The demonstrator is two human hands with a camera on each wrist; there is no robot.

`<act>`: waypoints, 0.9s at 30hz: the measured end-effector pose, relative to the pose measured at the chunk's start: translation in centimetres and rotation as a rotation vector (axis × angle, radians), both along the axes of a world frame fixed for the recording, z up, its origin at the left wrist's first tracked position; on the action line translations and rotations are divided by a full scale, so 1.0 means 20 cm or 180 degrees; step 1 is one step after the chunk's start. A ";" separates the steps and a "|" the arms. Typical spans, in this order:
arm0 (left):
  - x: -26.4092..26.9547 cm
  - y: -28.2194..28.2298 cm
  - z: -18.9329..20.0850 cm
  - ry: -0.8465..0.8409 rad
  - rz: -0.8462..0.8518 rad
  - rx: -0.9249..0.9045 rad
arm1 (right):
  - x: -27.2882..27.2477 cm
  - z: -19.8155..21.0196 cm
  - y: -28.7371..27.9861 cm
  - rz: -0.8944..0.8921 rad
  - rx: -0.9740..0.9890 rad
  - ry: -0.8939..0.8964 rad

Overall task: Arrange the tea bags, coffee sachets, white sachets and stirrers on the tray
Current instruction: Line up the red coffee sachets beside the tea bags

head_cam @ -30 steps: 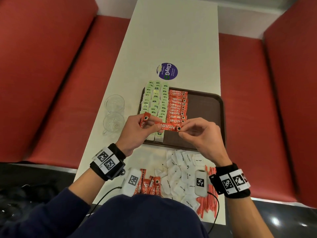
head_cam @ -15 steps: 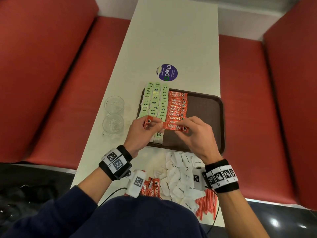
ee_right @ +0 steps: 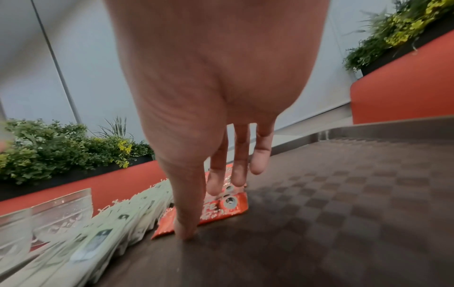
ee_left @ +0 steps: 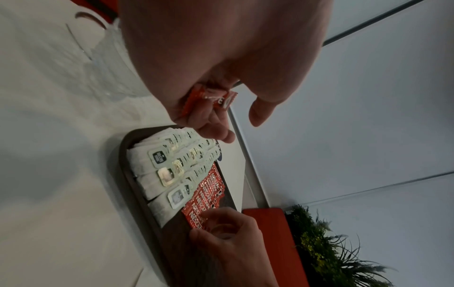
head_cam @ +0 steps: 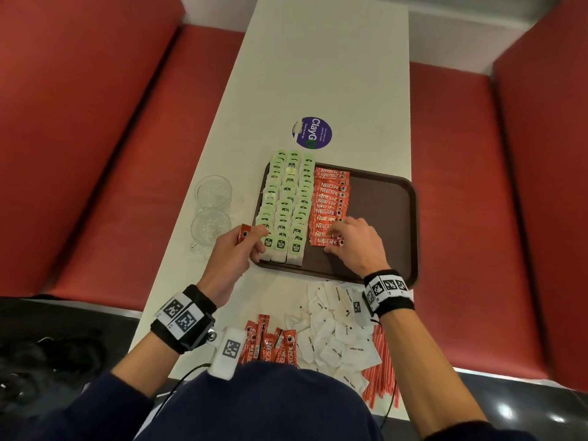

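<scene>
White table (head_cam: 318, 74), brown tray (head_cam: 381, 198): our right hand (head_cam: 356, 246) pressed spread fingers on the nearest coffee sachet (head_cam: 326, 241); our left hand (head_cam: 234, 254) pinched spare sachets (head_cam: 243, 234). Light, slippery; best held by the ends.

Your tray (head_cam: 385, 218) is dark brown plastic with a matt, checker-textured floor, and the coffee sachets (head_cam: 329, 205) on it are glossy red foil that catches the light. The tea bags (head_cam: 288, 202) look like soft white paper with pale green card tags. The two glasses (head_cam: 211, 205) are clear patterned glass on a smooth, off-white surface (head_cam: 318, 74).
</scene>
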State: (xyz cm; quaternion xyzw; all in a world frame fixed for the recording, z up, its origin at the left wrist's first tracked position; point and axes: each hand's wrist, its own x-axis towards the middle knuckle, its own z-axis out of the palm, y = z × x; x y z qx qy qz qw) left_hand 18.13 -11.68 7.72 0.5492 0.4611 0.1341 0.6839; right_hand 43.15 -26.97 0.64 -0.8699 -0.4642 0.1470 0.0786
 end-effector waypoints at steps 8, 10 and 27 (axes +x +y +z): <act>0.00 -0.01 0.01 -0.0055 0.0023 -0.0126 | -0.03 -0.03 0.03 -0.0125 0.0223 0.0071; 0.02 -0.02 0.03 -0.0080 -0.0018 -0.0183 | -0.03 -0.04 0.05 -0.0120 0.0220 0.0101; 0.05 -0.03 0.02 -0.0314 -0.0368 -0.0622 | -0.03 -0.05 0.09 -0.0159 0.0287 0.0213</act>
